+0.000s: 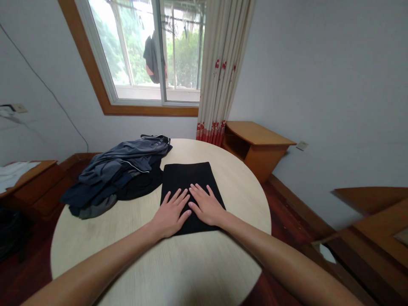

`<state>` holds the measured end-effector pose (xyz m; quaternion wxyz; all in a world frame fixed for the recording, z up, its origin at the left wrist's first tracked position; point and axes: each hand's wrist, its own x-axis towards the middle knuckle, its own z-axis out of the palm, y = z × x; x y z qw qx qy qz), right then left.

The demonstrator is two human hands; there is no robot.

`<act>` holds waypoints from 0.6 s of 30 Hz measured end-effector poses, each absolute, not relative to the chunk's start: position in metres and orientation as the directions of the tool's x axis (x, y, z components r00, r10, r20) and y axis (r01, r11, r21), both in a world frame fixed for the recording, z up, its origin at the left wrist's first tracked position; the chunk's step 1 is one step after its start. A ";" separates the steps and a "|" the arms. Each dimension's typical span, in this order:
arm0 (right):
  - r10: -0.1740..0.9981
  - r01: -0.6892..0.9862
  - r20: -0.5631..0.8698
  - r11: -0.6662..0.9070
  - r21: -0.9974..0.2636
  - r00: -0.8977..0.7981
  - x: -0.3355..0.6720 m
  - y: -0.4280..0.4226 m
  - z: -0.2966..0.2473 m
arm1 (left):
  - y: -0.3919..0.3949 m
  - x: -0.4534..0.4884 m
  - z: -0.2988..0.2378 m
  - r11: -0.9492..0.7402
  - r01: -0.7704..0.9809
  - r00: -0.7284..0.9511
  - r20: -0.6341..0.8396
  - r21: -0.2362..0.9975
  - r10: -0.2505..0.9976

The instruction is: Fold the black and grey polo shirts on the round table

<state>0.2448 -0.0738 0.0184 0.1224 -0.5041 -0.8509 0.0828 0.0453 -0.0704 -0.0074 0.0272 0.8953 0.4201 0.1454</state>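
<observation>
A flat black rectangle point(188, 172), which looks like a folded piece of cloth, lies on the round pale wooden table point(140, 263). My left hand point(171, 213) rests palm down on its near left part, fingers spread. Beside it, my right hand point(206, 205) also lies flat on the black piece, with fingers stretched out and the thumb close to the left hand. Both hands press on the top surface and hold nothing. To the left is a heap of dark clothes point(117, 170), with a grey collared shirt on top. The heap's edge comes up against the black piece.
A wooden cabinet point(258, 136) stands behind the table at right, next to a curtain point(219, 72) and a window point(181, 55). A small wooden stand point(38, 180) with white material on it is at far left. Brown wooden furniture point(376, 225) occupies the right side.
</observation>
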 end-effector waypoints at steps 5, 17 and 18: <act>0.889 0.853 0.103 0.457 -0.252 -0.445 0.263 -0.089 0.014 | -0.080 0.029 -0.011 -0.628 0.763 0.599 0.198 0.154 0.776; 0.921 0.889 0.070 0.388 -0.243 -0.383 0.307 -0.088 0.015 | -0.091 0.004 -0.006 -0.621 0.754 0.599 0.166 0.213 0.783; 0.920 0.888 0.076 0.391 -0.241 -0.385 0.304 -0.083 0.017 | -0.086 0.007 -0.005 -0.623 0.751 0.598 0.172 0.219 0.782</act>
